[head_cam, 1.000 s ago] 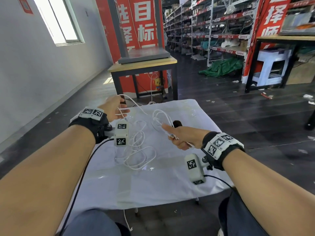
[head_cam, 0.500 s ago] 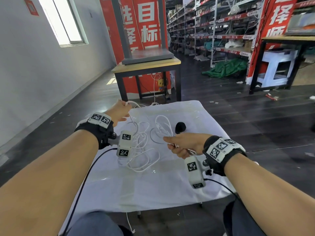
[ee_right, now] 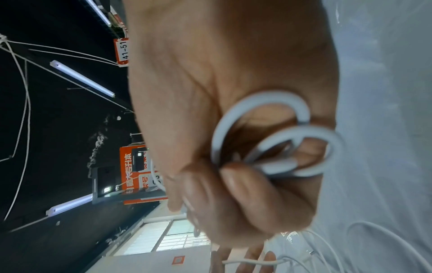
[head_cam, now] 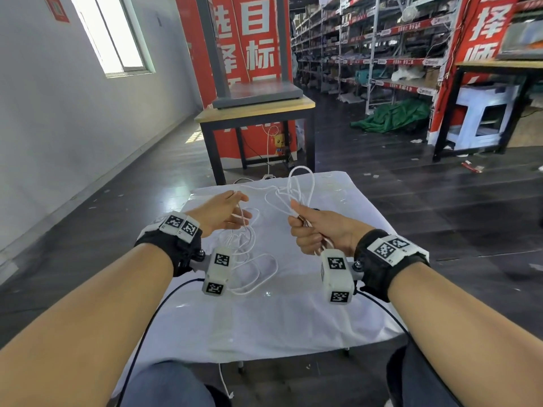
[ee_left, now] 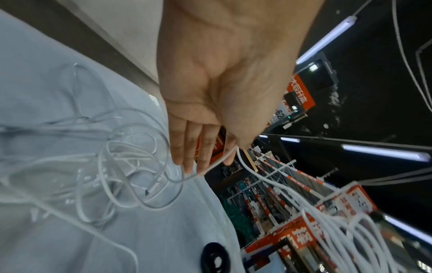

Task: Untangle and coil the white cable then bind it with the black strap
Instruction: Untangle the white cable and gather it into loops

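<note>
White-covered table (head_cam: 293,318) in front. White cable (head_cam: 252,259) mostly a loose tangle on the cloth's left part, loops raised at far centre. Right hand (head_cam: 320,233) fisted around gathered loops; left hand (head_cam: 226,212) pinches one strand, other fingers straight. Black strap (ee_left: 214,258) lies on the cloth near the right hand.

Dark-floored warehouse (head_cam: 382,218), shelving (head_cam: 396,54), window (head_cam: 117,33)

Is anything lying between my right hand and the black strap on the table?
Nothing visible lies on the black strap; it sits alone on the white cloth. But the right hand is full, gripping loops of the white cable, so it isn't free to grab it.
</note>
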A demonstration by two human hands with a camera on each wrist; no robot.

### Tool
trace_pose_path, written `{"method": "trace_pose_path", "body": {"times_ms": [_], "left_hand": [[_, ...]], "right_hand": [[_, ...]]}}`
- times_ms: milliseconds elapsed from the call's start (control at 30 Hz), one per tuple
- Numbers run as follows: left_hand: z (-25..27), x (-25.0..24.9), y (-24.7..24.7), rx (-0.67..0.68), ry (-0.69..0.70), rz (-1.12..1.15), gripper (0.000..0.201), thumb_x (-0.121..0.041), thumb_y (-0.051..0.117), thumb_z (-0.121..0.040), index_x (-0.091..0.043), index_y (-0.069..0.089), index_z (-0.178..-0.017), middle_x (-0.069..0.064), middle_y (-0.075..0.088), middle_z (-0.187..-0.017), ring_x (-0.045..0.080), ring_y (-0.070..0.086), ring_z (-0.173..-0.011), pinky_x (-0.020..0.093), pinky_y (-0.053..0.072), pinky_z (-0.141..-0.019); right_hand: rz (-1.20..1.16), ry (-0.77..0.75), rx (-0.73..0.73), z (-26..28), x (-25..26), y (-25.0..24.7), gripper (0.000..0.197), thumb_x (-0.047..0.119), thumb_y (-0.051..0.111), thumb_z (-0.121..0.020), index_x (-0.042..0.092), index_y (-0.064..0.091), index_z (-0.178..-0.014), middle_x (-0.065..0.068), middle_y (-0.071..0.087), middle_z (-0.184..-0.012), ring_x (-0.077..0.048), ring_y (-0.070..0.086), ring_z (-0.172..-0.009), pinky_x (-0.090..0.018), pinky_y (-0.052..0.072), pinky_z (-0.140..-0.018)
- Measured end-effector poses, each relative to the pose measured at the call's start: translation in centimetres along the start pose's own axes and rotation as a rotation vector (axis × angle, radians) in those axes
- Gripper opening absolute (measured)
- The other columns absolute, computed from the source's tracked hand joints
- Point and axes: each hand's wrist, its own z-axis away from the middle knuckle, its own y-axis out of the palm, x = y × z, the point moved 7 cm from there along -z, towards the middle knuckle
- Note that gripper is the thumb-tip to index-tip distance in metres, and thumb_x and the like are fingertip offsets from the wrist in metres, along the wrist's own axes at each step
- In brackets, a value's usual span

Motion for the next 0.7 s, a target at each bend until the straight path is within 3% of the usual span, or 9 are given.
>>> {"method": "trace_pose_path", "body": {"times_ms": [67,200,300,400,500,600,700], "left_hand": [[0.2,-0.3,0.5,0.041,0.036,-0.208,0.035,-0.038,0.034,-0.102,-0.014,0.052,-0.121,0.014,0.061,-0.116,0.021,0.058,-0.094,0.036,0.048,-0.092],[0.3,-0.4,0.6,0.105,0.085,-0.889,0.048,-0.047,0.027,-0.101,-0.012,0.049,-0.126,0.005,0.057,-0.122,0.021,0.053,-0.114,0.030,0.036,-0.095],[0.2,0.2,0.2,0.168,0.037,-1.120,0.031,-0.043,0.045,-0.098,-0.016,0.057,-0.108,-0.001,0.066,-0.107,0.016,0.055,-0.101,0.026,0.035,-0.085],[-0.1,0.7,-0.5,0.152,0.002,-1.057,0.034,-0.040,0.048,-0.097,-0.013,0.066,-0.086,-0.004,0.065,-0.079,0.014,0.057,-0.080,0.022,0.041,-0.071],[-0.1,1.1,-1.8,0.066,-0.055,-0.865,0.034,-0.039,0.052,-0.095,-0.010,0.065,-0.082,-0.001,0.060,-0.073,0.012,0.053,-0.067,0.019,0.046,-0.062],[0.0,1.3,-2.8,-0.054,-0.108,-0.448,0.019,-0.023,0.058,-0.095,-0.006,0.064,-0.087,0.004,0.058,-0.081,0.013,0.053,-0.065,0.019,0.048,-0.059],[0.2,1.4,-3.6,-0.182,-0.137,-0.004,0.013,-0.014,0.057,-0.094,-0.007,0.061,-0.084,0.003,0.049,-0.070,0.009,0.043,-0.053,0.014,0.036,-0.042]], "right_hand": [[-0.004,-0.029,-0.040,-0.1,0.3,-0.3,0.044,0.049,0.041,-0.096,0.017,0.043,-0.067,0.007,0.025,-0.047,-0.004,0.025,-0.035,-0.014,0.021,-0.037],[0.029,-0.041,-0.110,-0.1,0.2,-1.0,0.043,0.049,0.042,-0.096,0.017,0.043,-0.068,0.006,0.027,-0.049,-0.005,0.026,-0.036,-0.014,0.024,-0.036],[0.033,-0.043,-0.126,0.1,0.0,-1.2,0.043,0.049,0.041,-0.097,0.016,0.042,-0.068,0.006,0.028,-0.049,-0.005,0.026,-0.036,-0.014,0.024,-0.036],[0.063,-0.055,-0.133,0.3,0.1,-1.5,0.043,0.048,0.041,-0.097,0.016,0.042,-0.069,0.006,0.029,-0.048,-0.005,0.026,-0.036,-0.014,0.026,-0.035],[0.095,-0.073,-0.132,0.5,0.4,-1.5,0.043,0.048,0.041,-0.097,0.016,0.041,-0.069,0.005,0.029,-0.049,-0.006,0.026,-0.037,-0.015,0.026,-0.036],[0.142,-0.097,-0.141,0.5,0.8,-1.6,0.043,0.050,0.040,-0.097,0.017,0.040,-0.069,0.005,0.029,-0.051,-0.006,0.026,-0.039,-0.015,0.026,-0.038],[0.210,-0.101,-0.133,0.6,0.9,-1.4,0.044,0.050,0.039,-0.097,0.017,0.039,-0.069,0.004,0.028,-0.053,-0.007,0.025,-0.040,-0.015,0.025,-0.040]]}}
